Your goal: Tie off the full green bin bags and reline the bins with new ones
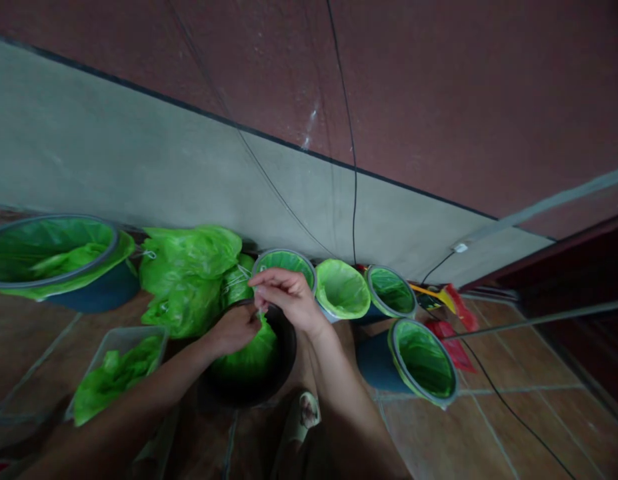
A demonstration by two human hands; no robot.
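A green plastic bag sits in a dark round bin in front of me, its top gathered to a narrow neck. My left hand is closed around that neck, just above the bin. Right above it, my right hand is closed in a pinch with thumb and forefinger. Something small and pale shows under those fingertips, but its kind is too blurred to tell. Several full green bags tied with white string lie behind the bin. To the left, a clear plastic tub holds crumpled green bags.
A large lined bin stands at far left. Along the wall are a lined bin, a pale green-lined bin and a blue bin. Another blue bin tilts nearer me. Red dustpans and a black cable lie right.
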